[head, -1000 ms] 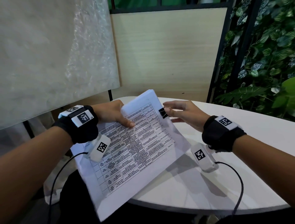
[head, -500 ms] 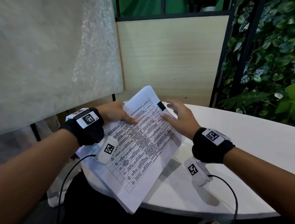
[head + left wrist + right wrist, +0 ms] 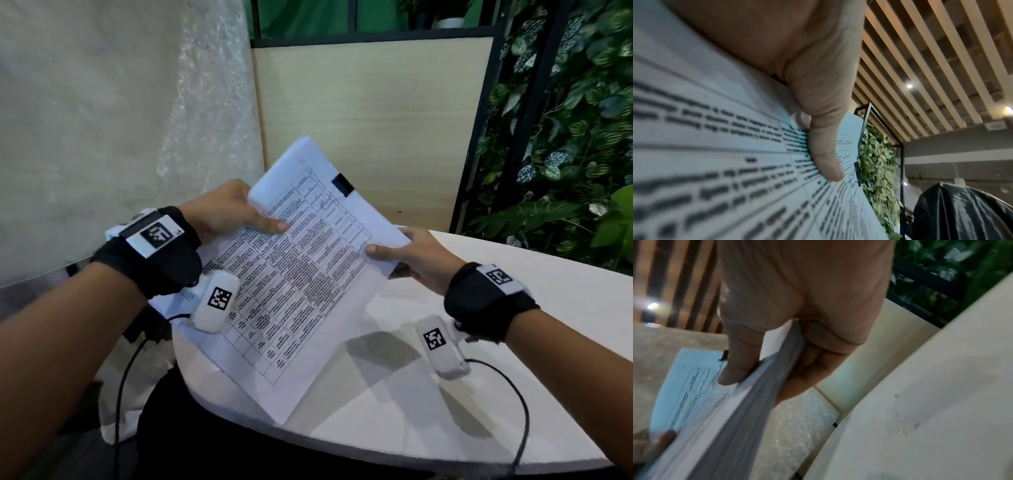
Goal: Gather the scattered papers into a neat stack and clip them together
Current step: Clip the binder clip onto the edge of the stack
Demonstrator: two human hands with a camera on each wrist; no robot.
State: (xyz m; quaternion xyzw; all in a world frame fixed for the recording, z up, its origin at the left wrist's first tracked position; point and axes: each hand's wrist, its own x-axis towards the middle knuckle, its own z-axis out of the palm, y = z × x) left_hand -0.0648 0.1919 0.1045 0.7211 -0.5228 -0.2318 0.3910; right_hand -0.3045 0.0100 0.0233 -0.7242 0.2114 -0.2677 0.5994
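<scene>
Both hands, left hand (image 3: 222,212) and right hand (image 3: 416,255), pinch the paper stack (image 3: 294,274) tilted above the table's (image 3: 513,394) near-left edge, so that one black clip (image 3: 342,185) at the far corner probably lets loose sheets fan out if either thumb slips.

The head view looks down and forward over both wrists at the paper stack (image 3: 298,274) above the white table (image 3: 428,394). Each wrist view sits very close (left thumb-side, right edge-on), sharing that stack (image 3: 735,146) (image 3: 694,394).
</scene>
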